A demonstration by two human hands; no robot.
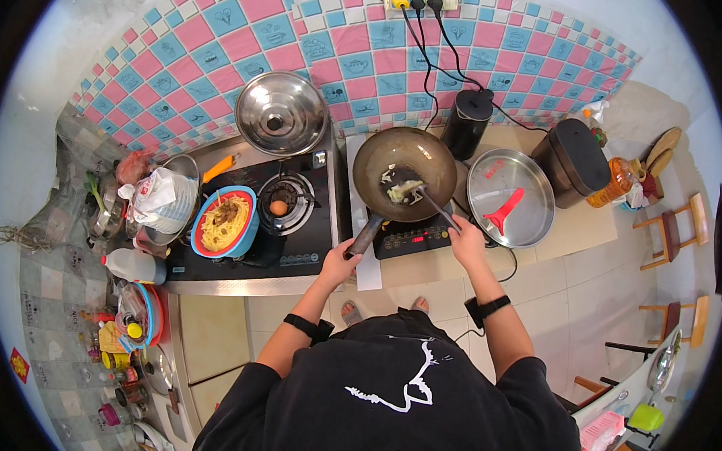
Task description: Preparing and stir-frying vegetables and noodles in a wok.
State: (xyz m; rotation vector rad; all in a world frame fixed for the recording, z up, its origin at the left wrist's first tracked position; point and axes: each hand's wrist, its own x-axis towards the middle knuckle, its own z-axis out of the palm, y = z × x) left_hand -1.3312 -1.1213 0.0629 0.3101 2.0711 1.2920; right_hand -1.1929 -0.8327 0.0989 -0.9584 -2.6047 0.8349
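My left hand (339, 264) grips the dark handle (365, 235) of a wok (369, 165), which sits tilted over an induction cooker (412, 238) with a lit red display. In my right hand (467, 241) is the long handle of a spatula (435, 206); its head reaches into the wok. Pale yellowish pieces of food (403, 191) lie on the wok's bottom around the spatula head. I cannot tell what food they are.
Left on the gas stove (263, 245), an egg (278, 208) rests on the burner beside a blue bowl (250, 236) of shredded yellow food. A steel lid (281, 113) leans behind. At right are a steel pan (539, 215) with a red utensil (505, 210) and a black kettle (465, 130).
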